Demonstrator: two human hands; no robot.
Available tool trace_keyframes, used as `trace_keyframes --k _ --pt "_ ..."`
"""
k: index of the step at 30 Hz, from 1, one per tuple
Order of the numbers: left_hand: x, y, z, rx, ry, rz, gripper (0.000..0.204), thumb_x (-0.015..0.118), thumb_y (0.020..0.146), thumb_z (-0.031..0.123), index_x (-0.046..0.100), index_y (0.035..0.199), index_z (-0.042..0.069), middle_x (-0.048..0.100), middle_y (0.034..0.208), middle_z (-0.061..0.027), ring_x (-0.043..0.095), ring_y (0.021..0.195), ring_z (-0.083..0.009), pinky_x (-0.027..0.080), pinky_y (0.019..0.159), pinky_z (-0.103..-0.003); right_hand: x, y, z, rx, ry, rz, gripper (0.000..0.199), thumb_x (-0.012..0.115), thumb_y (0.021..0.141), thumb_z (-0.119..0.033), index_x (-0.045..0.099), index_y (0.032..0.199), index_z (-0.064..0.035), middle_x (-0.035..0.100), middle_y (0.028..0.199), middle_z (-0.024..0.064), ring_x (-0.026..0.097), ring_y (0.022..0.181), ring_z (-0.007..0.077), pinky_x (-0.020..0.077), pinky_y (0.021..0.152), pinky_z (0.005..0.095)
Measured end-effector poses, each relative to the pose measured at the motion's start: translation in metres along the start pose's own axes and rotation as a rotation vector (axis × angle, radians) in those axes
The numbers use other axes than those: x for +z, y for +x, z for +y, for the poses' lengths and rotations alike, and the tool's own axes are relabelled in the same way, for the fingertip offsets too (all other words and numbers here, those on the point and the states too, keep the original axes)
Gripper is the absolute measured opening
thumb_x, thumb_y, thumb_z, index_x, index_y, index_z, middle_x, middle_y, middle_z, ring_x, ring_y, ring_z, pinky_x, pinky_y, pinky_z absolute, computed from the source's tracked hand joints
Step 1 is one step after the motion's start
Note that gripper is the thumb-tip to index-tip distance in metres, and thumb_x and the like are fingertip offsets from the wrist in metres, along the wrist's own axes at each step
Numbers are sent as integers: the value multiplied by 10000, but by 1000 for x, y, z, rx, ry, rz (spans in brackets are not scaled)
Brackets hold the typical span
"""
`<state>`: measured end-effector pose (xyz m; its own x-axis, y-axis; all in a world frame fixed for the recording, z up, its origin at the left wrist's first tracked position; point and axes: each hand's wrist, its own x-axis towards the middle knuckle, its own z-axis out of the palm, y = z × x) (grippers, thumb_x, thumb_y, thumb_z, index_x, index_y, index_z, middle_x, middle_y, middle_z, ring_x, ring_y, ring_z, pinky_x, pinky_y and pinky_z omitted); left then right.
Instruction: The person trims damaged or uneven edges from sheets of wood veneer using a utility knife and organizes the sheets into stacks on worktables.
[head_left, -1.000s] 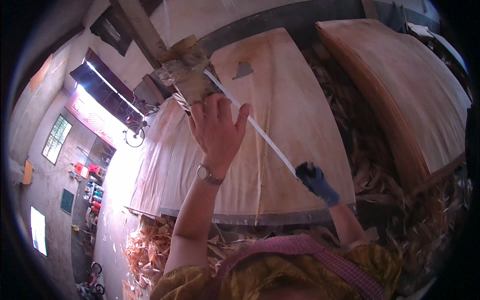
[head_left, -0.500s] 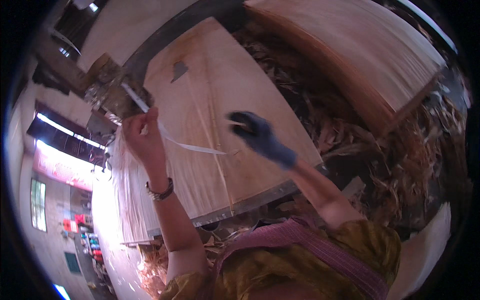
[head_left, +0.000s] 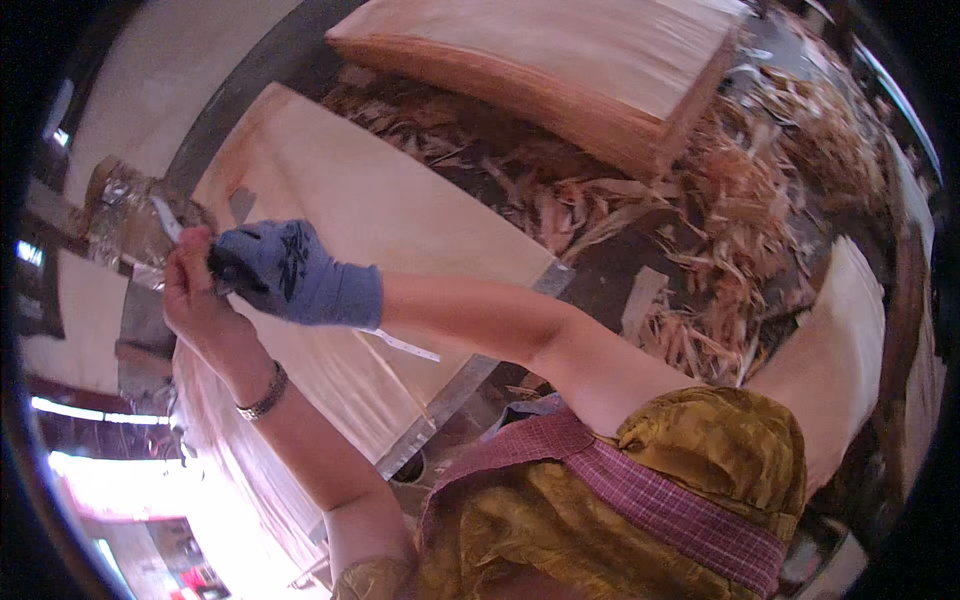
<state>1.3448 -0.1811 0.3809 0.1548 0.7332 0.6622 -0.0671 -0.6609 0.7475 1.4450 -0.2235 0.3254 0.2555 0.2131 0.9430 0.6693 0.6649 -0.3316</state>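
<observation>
Bare left hand (head_left: 195, 300) and blue-gloved right hand (head_left: 285, 272) touching, both pinched on thin white tape strip (head_left: 400, 345). Strip above pale wooden veneer sheet (head_left: 400, 220), long axis trailing down-right from both hands toward the body.

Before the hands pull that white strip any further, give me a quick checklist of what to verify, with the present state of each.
1. Both hands on the strip end: the bare left hand and the blue-gloved right hand meet at the upper end of the white strip. Ok.
2. Exact pinch of the fingers: hidden behind the glove. Cannot tell.
3. Strip unbroken: its loose end shows below the right forearm; the middle is hidden. Cannot tell.
4. Veneer sheet flat under the hands: lies flat on the stack. Ok.
5. Surroundings clear: wood scraps are heaped beside the stack, none on the sheet. Ok.
6. Bracelet clear of the strip: apart. Ok.
</observation>
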Motion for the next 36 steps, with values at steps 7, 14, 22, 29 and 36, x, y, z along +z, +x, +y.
trace_keyframes --k 7,14,22,29,36 --pt "36 -28 -19 -361 -466 -122 535 385 1001 469 545 1269 34 646 1171 -170 662 961 -238 537 729 -274 -89 -57 -62 794 793 -259 225 527 924 -25 597 1137 -40 629 826 12 565 681 73 474 560 246" --pt "203 -143 -163 -1066 -843 -327 271 492 969 271 683 1032 89 706 1010 -55 662 763 -162 504 609 -283 -166 -144 -128 1300 475 -339 303 675 883 -228 557 1091 -41 603 829 40 569 682 88 470 552 277" --pt "386 -312 -72 -1282 -780 -554 149 491 969 197 594 1049 126 683 876 -29 648 738 -170 507 565 -286 -273 -239 -146 1082 -429 23 527 753 761 -447 511 1010 -50 585 792 168 582 730 337 477 673 413" --pt "474 -426 -60 -1365 -730 -970 204 438 987 178 632 970 116 661 832 4 624 727 -145 503 559 -278 -534 -441 -215 1145 -954 428 359 663 855 -206 569 1148 -21 659 968 139 645 871 248 504 756 382" --pt "514 -545 -40 -1452 -403 -1206 163 474 970 180 624 1032 166 654 863 22 601 742 -130 473 567 -263 -702 -695 -380 2340 -1975 538 787 599 850 -521 388 1371 30 357 1426 266 297 1338 446 316 1076 496"
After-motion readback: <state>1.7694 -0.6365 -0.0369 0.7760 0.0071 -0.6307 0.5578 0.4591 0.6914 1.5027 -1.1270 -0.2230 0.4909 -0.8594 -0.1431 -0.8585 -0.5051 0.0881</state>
